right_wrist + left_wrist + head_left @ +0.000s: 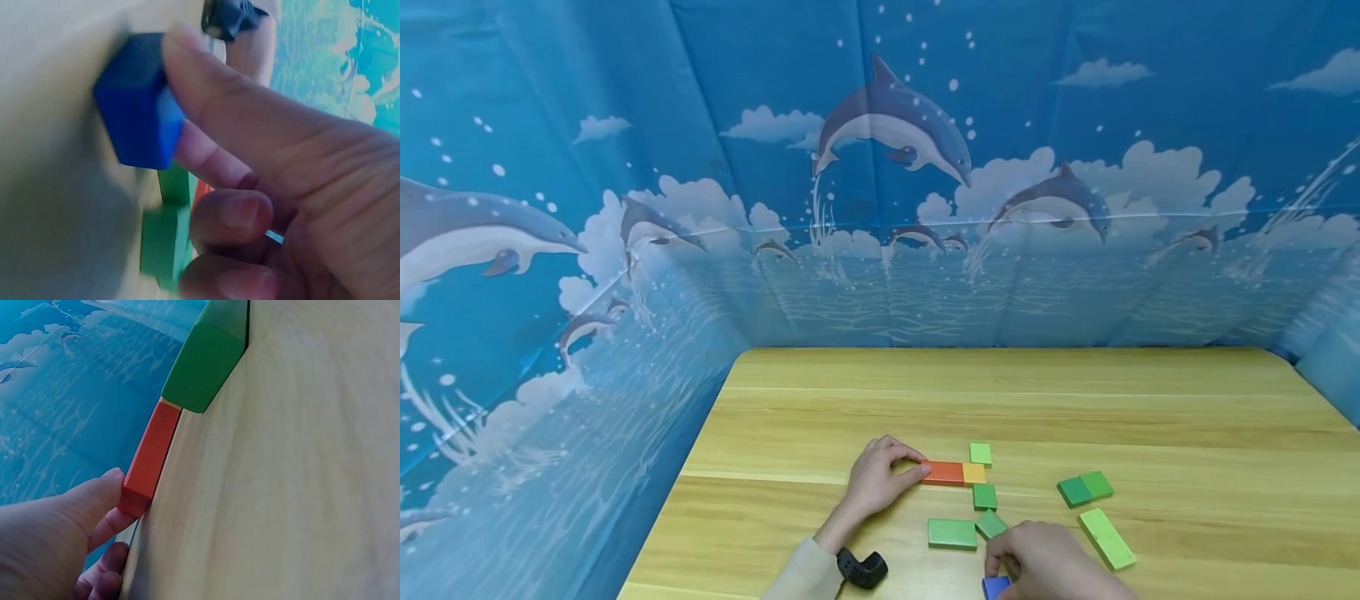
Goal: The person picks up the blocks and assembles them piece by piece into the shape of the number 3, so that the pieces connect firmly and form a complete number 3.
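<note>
My left hand (880,477) pinches the left end of a long red block (942,473) between thumb and finger. The red block's right end meets a small yellow-orange block (973,473). A light green square block (981,453) sits just behind that one, and a green square block (984,497) just in front. At the table's near side, my right hand (1048,562) holds a blue block (140,103) between thumb and fingers. Left of this hand, a turned green block (991,524) lies close to a long green block (952,533).
Farther right on the wooden table (1225,425) lie a two-tone green block pair (1086,489) and a long light green block (1107,539). A black wristband (862,568) is on the left wrist. A blue dolphin-print curtain (880,275) hangs behind the table.
</note>
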A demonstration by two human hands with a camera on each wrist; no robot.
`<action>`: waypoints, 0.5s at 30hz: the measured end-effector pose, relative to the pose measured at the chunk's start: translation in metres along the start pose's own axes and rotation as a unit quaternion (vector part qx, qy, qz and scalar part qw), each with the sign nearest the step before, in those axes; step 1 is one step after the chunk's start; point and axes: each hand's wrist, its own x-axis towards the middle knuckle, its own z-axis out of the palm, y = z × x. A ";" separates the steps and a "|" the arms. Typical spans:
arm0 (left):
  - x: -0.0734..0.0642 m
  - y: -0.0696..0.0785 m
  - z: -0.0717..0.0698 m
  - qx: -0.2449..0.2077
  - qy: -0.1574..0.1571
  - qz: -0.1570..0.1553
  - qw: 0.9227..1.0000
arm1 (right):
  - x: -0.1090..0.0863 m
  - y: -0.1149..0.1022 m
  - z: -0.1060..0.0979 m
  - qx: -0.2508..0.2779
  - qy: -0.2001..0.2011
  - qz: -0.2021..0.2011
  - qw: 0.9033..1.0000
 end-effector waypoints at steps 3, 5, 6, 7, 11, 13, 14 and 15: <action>0.000 0.000 0.000 0.000 0.000 0.000 1.000 | 0.006 -0.007 0.006 -0.005 0.000 -0.015 1.000; 0.000 -0.001 0.001 0.000 -0.001 0.000 1.000 | 0.010 -0.011 0.010 -0.010 0.004 -0.027 1.000; 0.000 -0.001 0.001 0.000 0.000 0.001 1.000 | 0.013 -0.013 0.012 -0.011 0.005 -0.028 1.000; 0.000 -0.001 0.001 0.001 0.001 0.002 1.000 | 0.015 -0.014 0.013 -0.015 0.007 -0.031 0.999; 0.000 -0.002 0.001 0.003 0.003 0.002 1.000 | 0.025 -0.021 0.019 -0.031 0.014 -0.041 0.999; -0.001 -0.002 0.001 0.003 0.002 0.001 1.000 | 0.030 -0.025 0.023 -0.041 0.026 -0.053 0.997; -0.001 -0.002 0.001 0.004 0.001 0.001 1.000 | 0.032 -0.026 0.025 -0.045 0.033 -0.058 0.997; -0.001 -0.002 0.001 0.003 0.001 0.001 1.000 | 0.034 -0.028 0.027 -0.051 0.041 -0.065 0.996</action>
